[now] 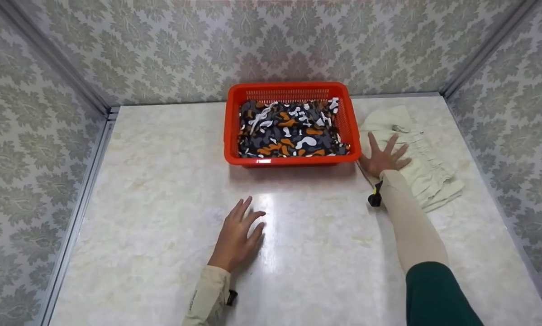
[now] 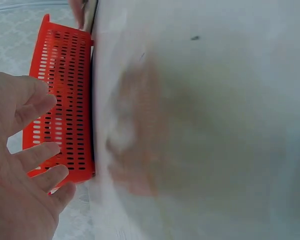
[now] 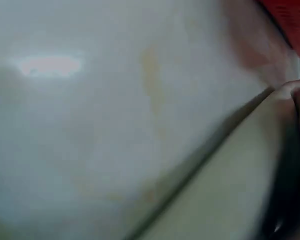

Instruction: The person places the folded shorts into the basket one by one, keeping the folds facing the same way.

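A pale cream garment (image 1: 416,154) with a gathered, elastic-looking band lies folded on the table, right of the red basket. Fingers spread wide, my right hand (image 1: 382,158) rests on its left part, close to the basket's corner. Part of the same cloth (image 3: 225,185) shows blurred in the right wrist view. My left hand (image 1: 237,235) holds nothing; its fingers are loosely extended over the table in front of the basket. In the left wrist view that hand (image 2: 20,150) overlaps the basket's slotted side.
The red plastic basket (image 1: 293,160) stands at the back of the table (image 1: 162,181). It holds a dark cloth item (image 1: 293,131) patterned in orange, white and grey, with a white cord. Patterned wall panels (image 1: 275,45) close off the back and both sides.
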A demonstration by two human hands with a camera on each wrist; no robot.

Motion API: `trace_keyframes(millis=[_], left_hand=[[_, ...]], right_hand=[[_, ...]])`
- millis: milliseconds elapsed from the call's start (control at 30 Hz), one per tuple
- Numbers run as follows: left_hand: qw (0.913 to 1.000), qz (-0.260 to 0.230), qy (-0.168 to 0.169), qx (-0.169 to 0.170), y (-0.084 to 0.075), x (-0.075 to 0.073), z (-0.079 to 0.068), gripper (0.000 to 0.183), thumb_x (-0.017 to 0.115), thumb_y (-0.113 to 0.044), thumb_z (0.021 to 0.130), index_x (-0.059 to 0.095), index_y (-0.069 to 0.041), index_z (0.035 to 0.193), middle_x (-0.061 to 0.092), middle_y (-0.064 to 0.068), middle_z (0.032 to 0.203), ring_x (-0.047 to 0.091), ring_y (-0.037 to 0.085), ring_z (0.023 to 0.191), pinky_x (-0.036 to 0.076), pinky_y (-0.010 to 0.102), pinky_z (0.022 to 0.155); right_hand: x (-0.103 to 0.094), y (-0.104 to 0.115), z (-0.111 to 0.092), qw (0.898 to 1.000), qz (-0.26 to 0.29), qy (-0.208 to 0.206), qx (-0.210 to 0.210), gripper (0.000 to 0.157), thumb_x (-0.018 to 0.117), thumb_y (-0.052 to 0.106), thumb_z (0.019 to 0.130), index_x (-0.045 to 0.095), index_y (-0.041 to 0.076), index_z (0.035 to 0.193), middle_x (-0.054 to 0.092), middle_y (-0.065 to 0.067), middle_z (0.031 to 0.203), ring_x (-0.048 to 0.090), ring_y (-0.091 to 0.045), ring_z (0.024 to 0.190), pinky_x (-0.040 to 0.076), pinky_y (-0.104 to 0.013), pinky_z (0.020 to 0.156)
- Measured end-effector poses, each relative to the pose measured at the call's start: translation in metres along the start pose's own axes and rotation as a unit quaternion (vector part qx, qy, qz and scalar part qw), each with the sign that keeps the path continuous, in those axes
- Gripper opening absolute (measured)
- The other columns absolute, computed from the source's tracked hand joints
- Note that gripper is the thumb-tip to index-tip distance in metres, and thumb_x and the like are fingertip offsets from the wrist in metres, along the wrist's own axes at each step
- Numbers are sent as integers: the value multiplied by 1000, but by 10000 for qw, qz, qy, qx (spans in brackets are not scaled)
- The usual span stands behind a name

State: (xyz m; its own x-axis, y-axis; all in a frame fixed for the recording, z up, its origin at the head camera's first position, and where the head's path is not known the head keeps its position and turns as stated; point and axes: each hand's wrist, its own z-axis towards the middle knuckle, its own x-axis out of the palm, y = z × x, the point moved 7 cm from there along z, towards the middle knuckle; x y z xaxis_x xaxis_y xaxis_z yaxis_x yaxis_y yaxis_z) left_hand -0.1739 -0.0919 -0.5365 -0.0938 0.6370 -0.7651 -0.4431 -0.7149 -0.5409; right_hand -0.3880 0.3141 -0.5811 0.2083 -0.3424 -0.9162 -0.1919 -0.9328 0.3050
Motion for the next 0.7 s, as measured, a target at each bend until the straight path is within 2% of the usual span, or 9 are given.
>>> trace_keyframes(millis=[67, 200, 333, 533, 700], left_hand=[[10000, -22, 5, -13, -1, 1, -3, 21, 70, -18, 96, 71, -12, 116, 48, 25, 148, 41, 49, 138, 37, 64, 107], [9999, -141, 82, -8, -3, 6, -2, 20, 68, -18, 97, 71, -11, 116, 48, 25, 149, 39, 49, 139, 36, 64, 107], [9990, -352, 260, 49, -6, 16, 6, 21, 65, -18, 99, 70, -11, 119, 49, 24, 148, 39, 48, 139, 36, 63, 108], [9984, -402, 397, -27, -18, 31, 24, 28, 65, -18, 99, 68, -10, 126, 58, 16, 132, 52, 35, 125, 45, 49, 102], [9938, -272, 1042, -282, -34, 55, 39, 39, 66, -24, 98, 61, -11, 135, 58, 13, 130, 54, 32, 119, 47, 48, 98]], right_hand=[[9, -6, -1, 9999, 7, 141, -32, 94, 26, 83, 91, -7, 33, 162, -39, -29, 153, -35, -65, 131, -11, -87, 95], [16, -9, -4, 9998, 36, -77, -191, 99, 27, 89, 86, 3, 32, 164, -35, -28, 156, -34, -65, 131, -12, -86, 95], [21, -10, -12, 9995, 120, -106, -278, 101, 29, 91, 84, 10, 31, 164, -32, -26, 158, -34, -62, 133, -13, -86, 96], [25, -6, -35, 9982, 133, -260, -531, 94, 37, 84, 89, 18, 29, 163, -26, -24, 162, -29, -62, 137, -13, -86, 96], [31, -4, -61, 9971, 152, -292, -681, 87, 41, 78, 92, 24, 30, 162, -21, -23, 164, -27, -61, 139, -12, -85, 98]])
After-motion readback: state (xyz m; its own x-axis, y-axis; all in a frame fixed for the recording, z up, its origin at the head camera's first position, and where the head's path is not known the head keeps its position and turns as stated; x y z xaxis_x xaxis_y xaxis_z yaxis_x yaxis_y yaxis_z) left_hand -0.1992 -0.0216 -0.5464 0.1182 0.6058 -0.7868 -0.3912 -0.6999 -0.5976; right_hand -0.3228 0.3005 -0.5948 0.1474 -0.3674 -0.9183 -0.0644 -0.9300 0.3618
